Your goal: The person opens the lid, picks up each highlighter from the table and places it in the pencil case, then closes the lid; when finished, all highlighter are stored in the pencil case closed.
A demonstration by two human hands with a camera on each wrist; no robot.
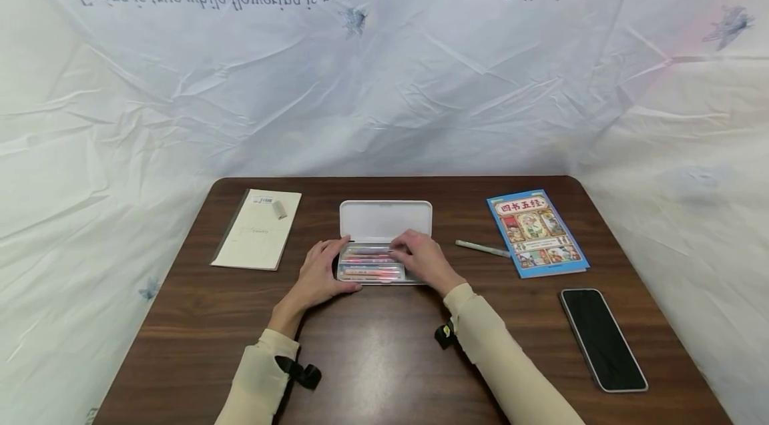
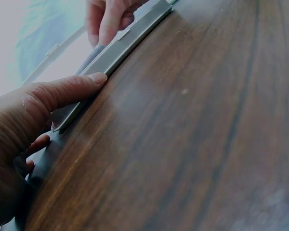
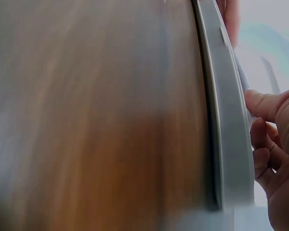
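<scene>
An open white pencil case lies on the table, its lid raised at the back and several pens in its compartments. My left hand grips the left end; in the left wrist view its thumb presses the front edge. Over the right part of the case, my right hand has its fingers curled, with thumb and fingertips inside. It seems to pinch a slim blue-grey pen, mostly hidden behind the case's front wall.
A cream notebook with a small eraser on it lies at left. To the right are a pale pen, a blue-bordered book and a phone. A white sheet hangs behind the wooden table.
</scene>
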